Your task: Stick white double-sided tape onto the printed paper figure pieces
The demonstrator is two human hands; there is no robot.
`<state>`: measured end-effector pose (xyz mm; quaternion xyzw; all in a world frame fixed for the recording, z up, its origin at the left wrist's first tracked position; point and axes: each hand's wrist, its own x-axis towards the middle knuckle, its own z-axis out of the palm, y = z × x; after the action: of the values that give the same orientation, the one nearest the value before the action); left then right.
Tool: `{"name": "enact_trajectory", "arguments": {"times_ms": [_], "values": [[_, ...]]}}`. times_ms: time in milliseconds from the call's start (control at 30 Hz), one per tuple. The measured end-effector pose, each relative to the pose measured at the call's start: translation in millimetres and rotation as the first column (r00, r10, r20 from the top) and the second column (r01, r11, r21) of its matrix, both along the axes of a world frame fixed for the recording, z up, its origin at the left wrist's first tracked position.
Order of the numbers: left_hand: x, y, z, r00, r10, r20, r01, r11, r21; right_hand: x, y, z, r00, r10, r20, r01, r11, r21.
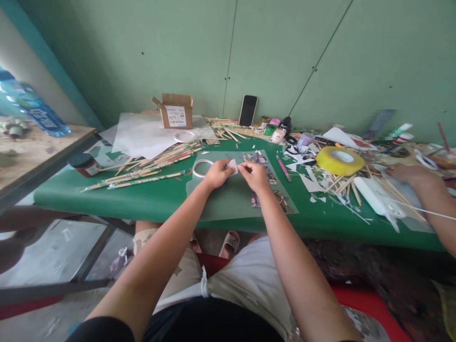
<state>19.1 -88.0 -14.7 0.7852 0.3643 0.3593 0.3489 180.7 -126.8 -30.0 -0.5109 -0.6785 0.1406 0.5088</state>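
Note:
My left hand [218,174] is closed on a small white piece of paper [232,166], thumb on top. At the paper's right edge, my right hand [253,175] pinches with thumb and forefinger; whether it grips the paper or something thin on it I cannot make out. Both hands are above a translucent sheet [224,204] laid on the green tabletop. Several patterned cut-outs [270,175] lie along the sheet's right side, partly behind my right hand. A roll of white tape [202,168] rests on the sheet, just left of my left hand.
Wrapped sticks [149,178] and a dark jar [84,164] lie left. A cardboard box [177,111] and a phone [248,110] stand at the back. Right are a pink-handled knife [284,168], paper scraps, yellow tape [340,160], a white glue gun [377,197] and another person's hand [409,175].

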Motion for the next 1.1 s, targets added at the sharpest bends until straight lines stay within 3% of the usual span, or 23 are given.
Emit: {"name": "enact_trajectory", "arguments": {"times_ms": [733, 1100], "values": [[0.4, -2.6, 3.2, 0.999, 0.011, -0.042, -0.009, 1.0, 0.027, -1.0, 2.9, -2.8, 0.999, -0.045, 0.009, 0.045, 0.999, -0.029], [1.5, 0.3, 0.2, 0.998, 0.041, -0.046, -0.039, 0.999, 0.035, -0.1, 6.7, -3.4, 0.977, -0.21, -0.035, 0.211, 0.977, 0.032]]}}
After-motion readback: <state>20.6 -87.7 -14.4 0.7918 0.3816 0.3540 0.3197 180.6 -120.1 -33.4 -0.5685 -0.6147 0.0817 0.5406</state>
